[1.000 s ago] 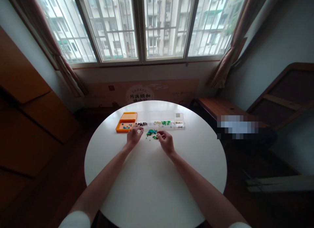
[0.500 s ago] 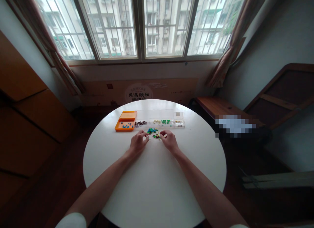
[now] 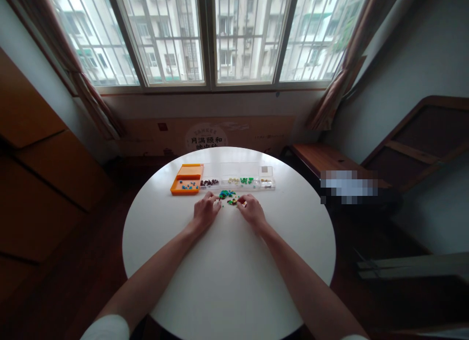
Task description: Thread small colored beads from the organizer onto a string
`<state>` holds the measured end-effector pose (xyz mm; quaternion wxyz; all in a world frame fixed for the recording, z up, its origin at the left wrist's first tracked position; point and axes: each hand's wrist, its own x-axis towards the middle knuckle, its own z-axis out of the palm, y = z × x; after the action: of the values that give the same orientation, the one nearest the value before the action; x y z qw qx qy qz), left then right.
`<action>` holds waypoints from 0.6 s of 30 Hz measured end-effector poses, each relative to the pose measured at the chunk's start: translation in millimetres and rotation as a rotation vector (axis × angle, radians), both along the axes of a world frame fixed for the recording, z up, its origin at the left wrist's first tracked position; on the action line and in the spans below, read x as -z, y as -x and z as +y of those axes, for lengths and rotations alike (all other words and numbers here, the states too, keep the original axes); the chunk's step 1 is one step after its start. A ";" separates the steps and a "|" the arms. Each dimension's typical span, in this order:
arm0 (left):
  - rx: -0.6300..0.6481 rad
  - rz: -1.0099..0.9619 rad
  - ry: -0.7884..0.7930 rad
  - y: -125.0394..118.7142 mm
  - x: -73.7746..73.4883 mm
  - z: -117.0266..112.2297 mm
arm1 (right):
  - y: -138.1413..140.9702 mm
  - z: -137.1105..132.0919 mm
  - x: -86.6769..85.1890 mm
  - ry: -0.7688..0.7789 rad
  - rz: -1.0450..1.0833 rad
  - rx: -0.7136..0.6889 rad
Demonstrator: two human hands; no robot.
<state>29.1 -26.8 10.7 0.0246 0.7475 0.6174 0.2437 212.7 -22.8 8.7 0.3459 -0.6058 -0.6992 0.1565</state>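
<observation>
Hands rest beside a small bead pile (image 3: 228, 198) near the table's (image 3: 227, 281) far edge. Left hand (image 3: 205, 212) and right hand (image 3: 251, 212) are loosely curled; whether either grips a bead is unclear. Beads look tiny, light, hard and prone to roll, best pinched singly by fingertips.

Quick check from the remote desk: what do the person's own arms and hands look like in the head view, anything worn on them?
Both forearms are bare. The left hand and right hand wear no gloves, and no watch or ring can be made out. White short sleeves show at the bottom edge: the left sleeve clearly, the right sleeve only as a sliver.
</observation>
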 end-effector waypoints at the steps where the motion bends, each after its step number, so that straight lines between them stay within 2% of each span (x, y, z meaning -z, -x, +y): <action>1: -0.011 -0.005 -0.004 -0.5 0.1 1.3 | 0.0 0.4 0.3 -0.002 0.002 0.000; 7: -0.102 -0.005 0.012 -3.5 1.6 11.5 | 1.2 3.0 3.2 -0.012 0.017 0.018; 13: -0.106 -0.028 0.016 -3.1 5.7 15.4 | 3.3 2.1 3.5 -0.017 0.011 0.040; 18: -0.077 -0.084 0.015 -1.9 1.8 14.3 | 6.8 0.5 2.8 -0.032 0.043 0.052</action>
<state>31.0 -12.5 8.9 0.0465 0.7122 0.6460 0.2709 205.8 -22.3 6.0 0.3742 -0.6147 -0.6780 0.1493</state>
